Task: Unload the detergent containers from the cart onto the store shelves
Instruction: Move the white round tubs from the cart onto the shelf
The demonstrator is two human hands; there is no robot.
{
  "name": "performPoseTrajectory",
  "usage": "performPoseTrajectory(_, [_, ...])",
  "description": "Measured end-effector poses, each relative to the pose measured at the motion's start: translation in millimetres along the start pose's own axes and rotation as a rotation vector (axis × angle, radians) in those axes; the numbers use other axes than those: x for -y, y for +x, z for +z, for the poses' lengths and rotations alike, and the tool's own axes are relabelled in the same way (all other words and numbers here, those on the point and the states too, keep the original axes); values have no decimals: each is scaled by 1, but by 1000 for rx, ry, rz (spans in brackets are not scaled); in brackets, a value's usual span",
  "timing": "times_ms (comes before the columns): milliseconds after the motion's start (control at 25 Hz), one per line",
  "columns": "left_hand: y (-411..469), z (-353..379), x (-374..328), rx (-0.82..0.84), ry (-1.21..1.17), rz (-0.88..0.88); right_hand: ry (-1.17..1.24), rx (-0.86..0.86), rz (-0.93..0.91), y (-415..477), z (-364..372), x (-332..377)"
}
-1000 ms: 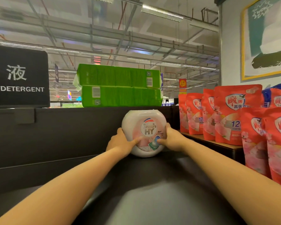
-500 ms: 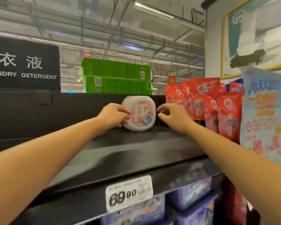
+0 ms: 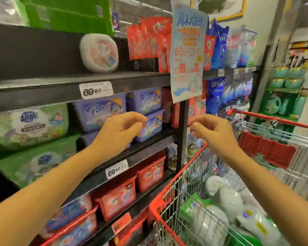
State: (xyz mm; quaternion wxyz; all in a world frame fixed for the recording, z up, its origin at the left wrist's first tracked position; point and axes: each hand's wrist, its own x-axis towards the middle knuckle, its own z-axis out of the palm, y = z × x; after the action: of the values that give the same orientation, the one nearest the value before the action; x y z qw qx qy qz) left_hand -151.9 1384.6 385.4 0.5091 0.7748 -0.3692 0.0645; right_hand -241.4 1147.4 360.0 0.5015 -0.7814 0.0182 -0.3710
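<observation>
A white rounded detergent pod container (image 3: 99, 52) stands alone on the black top shelf (image 3: 43, 86), upright with its label facing me. My left hand (image 3: 120, 133) and my right hand (image 3: 212, 132) hover in mid-air well below it, in front of the lower shelves, fingers loosely curled and holding nothing. At the lower right the red wire cart (image 3: 160, 205) holds several white detergent containers (image 3: 228, 199) and a green pack (image 3: 188, 208).
Purple tubs (image 3: 99, 110) and red tubs (image 3: 116, 199) fill the lower shelves. Red pouches (image 3: 149, 38) and blue bags (image 3: 219, 47) stand right of the white container. A blue paper promo sign (image 3: 188, 54) hangs off the shelf upright. Green boxes (image 3: 68, 13) lie above.
Both hands let go of the white container, left it on the top shelf and dropped down and back. My view has swung down and right, bringing the cart into sight.
</observation>
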Motion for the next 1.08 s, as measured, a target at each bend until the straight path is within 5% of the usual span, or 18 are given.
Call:
performPoseTrajectory(360, [-149,186,19,196,6,-289,-70,72,524,-192,-153,-115])
performPoseTrajectory(600, [-220,329,-14,178,-109,-564,-84,155,642,-252,-242,-164])
performPoseTrajectory(1080, [-123,449,7,30,-154,-664,-77,259,591,-135,-309,-269])
